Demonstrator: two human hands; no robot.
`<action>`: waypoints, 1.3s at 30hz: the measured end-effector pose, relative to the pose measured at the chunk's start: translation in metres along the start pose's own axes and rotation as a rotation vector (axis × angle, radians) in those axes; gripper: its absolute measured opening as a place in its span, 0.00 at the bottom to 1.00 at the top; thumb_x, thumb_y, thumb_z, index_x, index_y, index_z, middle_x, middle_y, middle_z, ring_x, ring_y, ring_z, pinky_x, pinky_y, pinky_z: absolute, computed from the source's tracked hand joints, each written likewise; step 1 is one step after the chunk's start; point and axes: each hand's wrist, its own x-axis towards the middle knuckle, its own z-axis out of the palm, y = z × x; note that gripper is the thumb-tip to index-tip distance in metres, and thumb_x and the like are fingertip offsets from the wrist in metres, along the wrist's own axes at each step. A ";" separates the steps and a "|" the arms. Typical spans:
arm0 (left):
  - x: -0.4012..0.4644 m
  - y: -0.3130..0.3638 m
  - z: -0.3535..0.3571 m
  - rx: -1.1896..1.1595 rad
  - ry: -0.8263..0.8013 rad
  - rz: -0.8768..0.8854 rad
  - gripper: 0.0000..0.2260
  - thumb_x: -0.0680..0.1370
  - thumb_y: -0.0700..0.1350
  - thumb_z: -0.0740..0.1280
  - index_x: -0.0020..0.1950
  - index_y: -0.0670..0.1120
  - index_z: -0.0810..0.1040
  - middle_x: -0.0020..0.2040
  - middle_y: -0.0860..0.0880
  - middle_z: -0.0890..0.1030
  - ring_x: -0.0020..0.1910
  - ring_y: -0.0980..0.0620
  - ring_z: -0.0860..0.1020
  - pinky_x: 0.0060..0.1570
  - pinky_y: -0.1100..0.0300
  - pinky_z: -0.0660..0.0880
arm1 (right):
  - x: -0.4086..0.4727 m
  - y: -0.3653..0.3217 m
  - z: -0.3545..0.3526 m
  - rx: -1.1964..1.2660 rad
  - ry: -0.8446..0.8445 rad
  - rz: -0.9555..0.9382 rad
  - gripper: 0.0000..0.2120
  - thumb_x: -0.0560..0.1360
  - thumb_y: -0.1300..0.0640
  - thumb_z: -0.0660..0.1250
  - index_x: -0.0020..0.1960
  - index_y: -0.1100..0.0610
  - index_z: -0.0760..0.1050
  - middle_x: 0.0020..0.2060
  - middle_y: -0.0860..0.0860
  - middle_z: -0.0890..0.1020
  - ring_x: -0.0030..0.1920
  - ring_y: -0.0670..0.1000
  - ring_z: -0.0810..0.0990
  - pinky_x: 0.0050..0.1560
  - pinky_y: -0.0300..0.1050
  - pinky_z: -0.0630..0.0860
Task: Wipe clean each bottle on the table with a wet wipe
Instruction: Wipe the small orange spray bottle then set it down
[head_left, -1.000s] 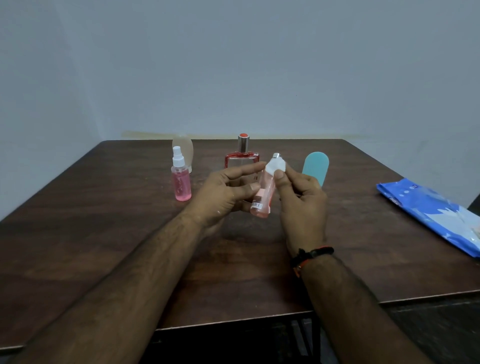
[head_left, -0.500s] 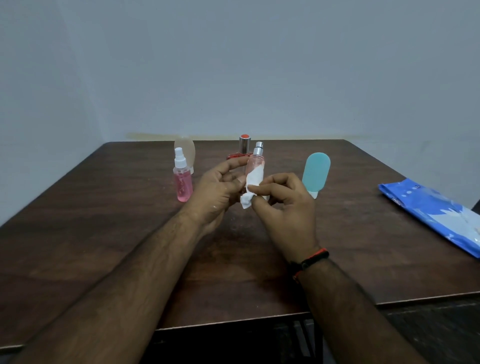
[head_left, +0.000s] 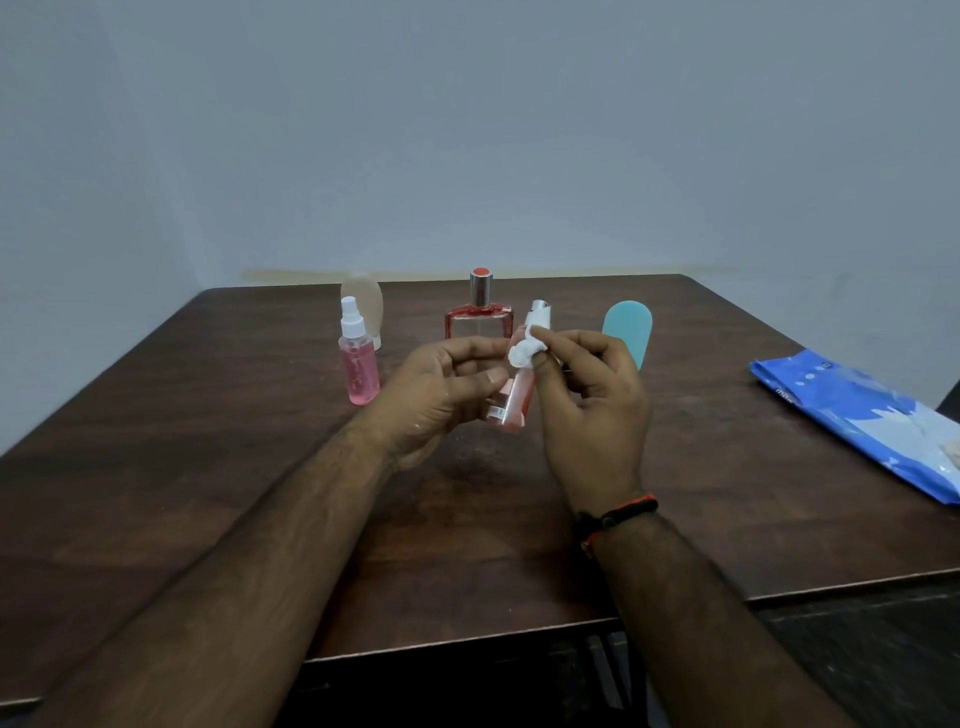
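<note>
Head view: my left hand grips the slim pink bottle above the bench, fingers curled round its lower half, bottle tilted w/ cap away from me. Right hand pinches a bunched white wet wipe against the bottle's upper part, near the neck. Behind: pink spray bottle, frosted bottle, red perfume bottle, teal bottle, all upright. Blue wipe pack lies far right.
</note>
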 end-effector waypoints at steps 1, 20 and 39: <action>0.000 0.001 0.001 -0.006 0.002 -0.001 0.18 0.73 0.39 0.73 0.63 0.42 0.81 0.58 0.39 0.83 0.55 0.41 0.82 0.53 0.45 0.79 | 0.000 0.000 0.000 0.006 -0.017 0.005 0.11 0.75 0.64 0.71 0.56 0.56 0.83 0.48 0.51 0.79 0.48 0.45 0.78 0.48 0.37 0.78; -0.001 0.017 0.000 -0.202 0.256 0.090 0.16 0.79 0.34 0.65 0.66 0.43 0.76 0.52 0.43 0.83 0.46 0.48 0.81 0.42 0.56 0.81 | -0.009 -0.001 0.003 -0.018 -0.277 -0.175 0.10 0.72 0.65 0.72 0.53 0.57 0.83 0.46 0.50 0.79 0.46 0.46 0.78 0.44 0.35 0.78; 0.000 0.017 0.006 -0.295 0.350 0.134 0.13 0.76 0.32 0.69 0.59 0.35 0.76 0.44 0.42 0.86 0.39 0.48 0.86 0.33 0.60 0.80 | -0.005 -0.004 -0.001 -0.039 -0.152 -0.186 0.07 0.71 0.63 0.76 0.49 0.62 0.84 0.45 0.53 0.83 0.46 0.44 0.81 0.46 0.31 0.78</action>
